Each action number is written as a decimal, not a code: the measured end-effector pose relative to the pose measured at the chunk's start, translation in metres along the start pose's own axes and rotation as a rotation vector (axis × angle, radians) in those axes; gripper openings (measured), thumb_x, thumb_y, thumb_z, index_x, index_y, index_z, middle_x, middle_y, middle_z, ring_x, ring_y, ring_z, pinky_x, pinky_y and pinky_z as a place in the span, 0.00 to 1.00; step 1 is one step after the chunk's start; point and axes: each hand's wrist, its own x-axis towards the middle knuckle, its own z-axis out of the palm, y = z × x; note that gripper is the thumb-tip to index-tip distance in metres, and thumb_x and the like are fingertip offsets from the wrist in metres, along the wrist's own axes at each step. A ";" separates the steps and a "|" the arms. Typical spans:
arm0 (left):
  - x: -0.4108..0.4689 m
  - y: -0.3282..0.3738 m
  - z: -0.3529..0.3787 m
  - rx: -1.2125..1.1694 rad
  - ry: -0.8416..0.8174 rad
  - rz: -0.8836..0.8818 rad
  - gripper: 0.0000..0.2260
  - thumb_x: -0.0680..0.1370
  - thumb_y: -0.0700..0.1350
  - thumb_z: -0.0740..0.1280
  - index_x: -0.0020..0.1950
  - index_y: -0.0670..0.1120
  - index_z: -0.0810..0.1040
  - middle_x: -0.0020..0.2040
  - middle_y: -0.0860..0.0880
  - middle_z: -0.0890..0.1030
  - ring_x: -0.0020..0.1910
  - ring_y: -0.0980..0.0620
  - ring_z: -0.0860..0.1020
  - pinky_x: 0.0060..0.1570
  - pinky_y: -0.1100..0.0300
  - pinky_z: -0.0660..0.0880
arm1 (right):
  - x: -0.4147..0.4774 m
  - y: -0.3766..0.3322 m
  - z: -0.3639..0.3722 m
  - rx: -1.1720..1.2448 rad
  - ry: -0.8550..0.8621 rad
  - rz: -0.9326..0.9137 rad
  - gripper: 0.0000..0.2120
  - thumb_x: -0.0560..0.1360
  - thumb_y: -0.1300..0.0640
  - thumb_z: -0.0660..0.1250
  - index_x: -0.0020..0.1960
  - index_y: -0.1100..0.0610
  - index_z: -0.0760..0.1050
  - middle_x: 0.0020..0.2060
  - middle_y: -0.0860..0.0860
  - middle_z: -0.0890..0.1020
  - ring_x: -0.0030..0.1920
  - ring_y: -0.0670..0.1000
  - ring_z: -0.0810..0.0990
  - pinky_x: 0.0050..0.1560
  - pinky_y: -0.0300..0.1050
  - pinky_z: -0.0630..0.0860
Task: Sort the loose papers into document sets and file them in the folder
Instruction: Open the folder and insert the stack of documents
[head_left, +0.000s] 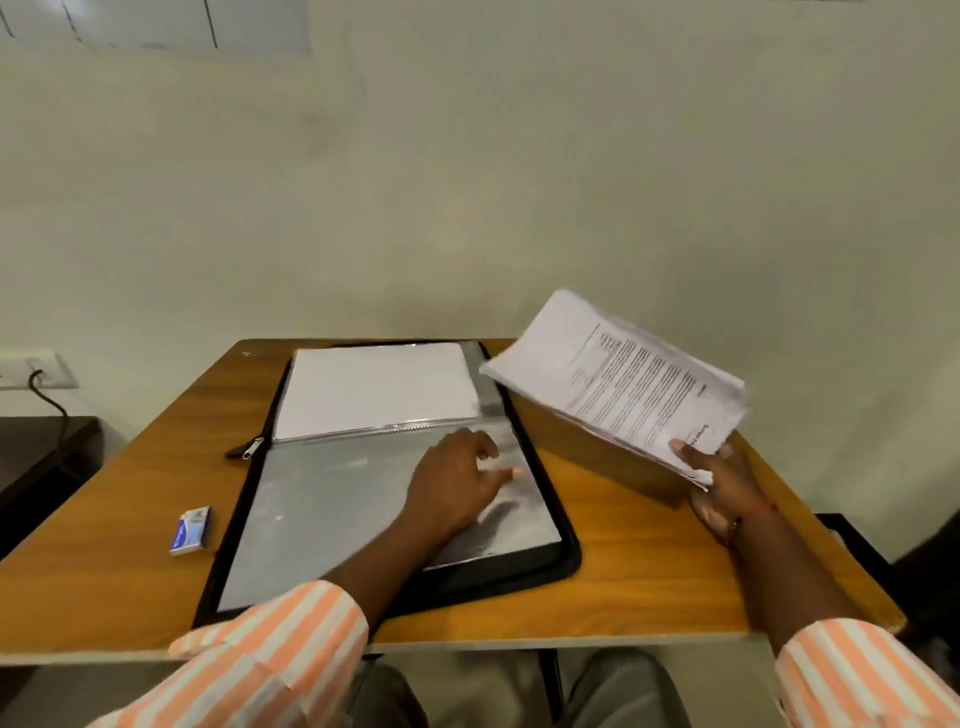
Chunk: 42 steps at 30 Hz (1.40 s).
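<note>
A black zip folder (556, 564) lies open on the wooden table (130, 519). Its far half shows a white sheet (379, 387) inside a clear sleeve. The near half is an empty clear sleeve (322, 514). My left hand (457, 483) rests on that near sleeve, fingers spread toward its right edge. To the right, my right hand (722, 483) grips the near corner of a stack of printed papers (623, 384). The stack is lifted and tilted above the table's right side.
A small blue and white box (190, 530) lies on the table left of the folder. The folder's zip pull (249, 448) sticks out at its left edge. A wall stands close behind the table, with a socket and cable (39, 371) at the left.
</note>
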 end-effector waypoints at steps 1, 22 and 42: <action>0.001 -0.003 0.006 0.074 -0.059 0.013 0.18 0.73 0.68 0.69 0.52 0.56 0.79 0.49 0.55 0.79 0.50 0.53 0.75 0.50 0.53 0.75 | -0.001 0.000 0.001 0.006 -0.007 -0.009 0.22 0.77 0.73 0.65 0.69 0.61 0.73 0.62 0.57 0.82 0.58 0.57 0.84 0.49 0.49 0.83; 0.001 -0.007 0.000 -0.476 0.094 -0.348 0.06 0.78 0.47 0.72 0.42 0.50 0.83 0.37 0.54 0.83 0.38 0.57 0.80 0.41 0.62 0.74 | -0.031 -0.010 -0.032 -0.215 0.076 0.031 0.17 0.77 0.71 0.66 0.63 0.58 0.76 0.58 0.56 0.82 0.56 0.58 0.82 0.58 0.58 0.78; 0.026 0.010 -0.011 -0.309 -0.043 -0.207 0.04 0.78 0.47 0.73 0.44 0.49 0.84 0.37 0.60 0.80 0.39 0.62 0.78 0.40 0.67 0.68 | -0.047 -0.054 -0.038 -0.190 -0.365 0.357 0.21 0.77 0.74 0.64 0.67 0.61 0.75 0.60 0.62 0.82 0.58 0.64 0.83 0.55 0.59 0.81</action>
